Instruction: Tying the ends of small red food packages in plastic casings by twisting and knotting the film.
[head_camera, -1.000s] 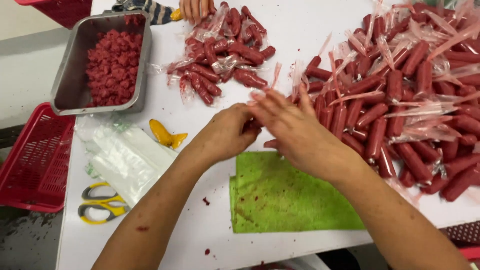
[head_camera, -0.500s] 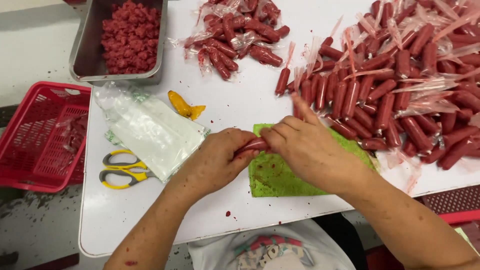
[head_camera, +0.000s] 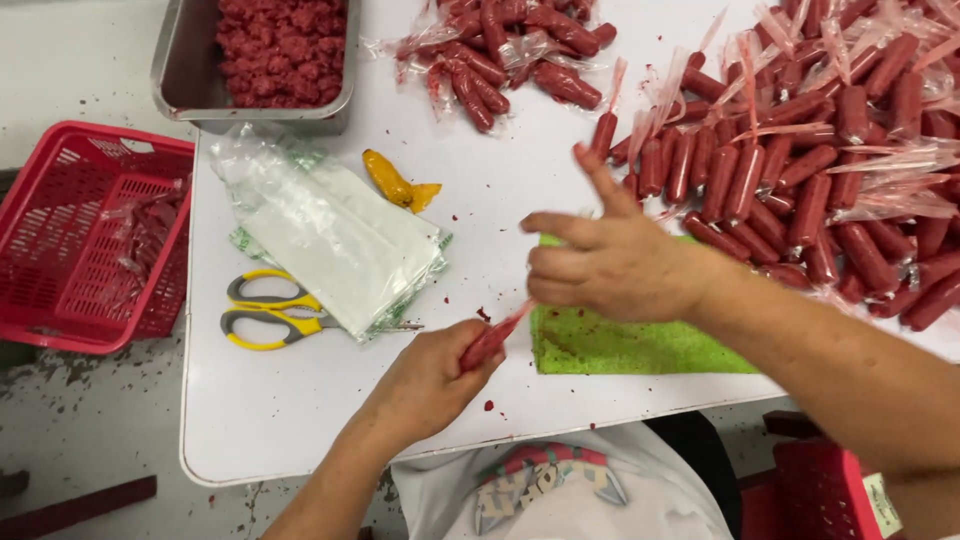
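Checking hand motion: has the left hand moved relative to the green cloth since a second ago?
Yes. The left hand came toward the person, from beyond the green cloth to its near-left corner.

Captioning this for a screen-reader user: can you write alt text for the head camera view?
Seen from above, a person's left hand grips a red sausage while the right hand pinches its upper end over a green cloth on a white table. A heap of wrapped sausages lies to the right; yellow-handled scissors, clear bags, a steel tray of red mince and a red basket sit left.
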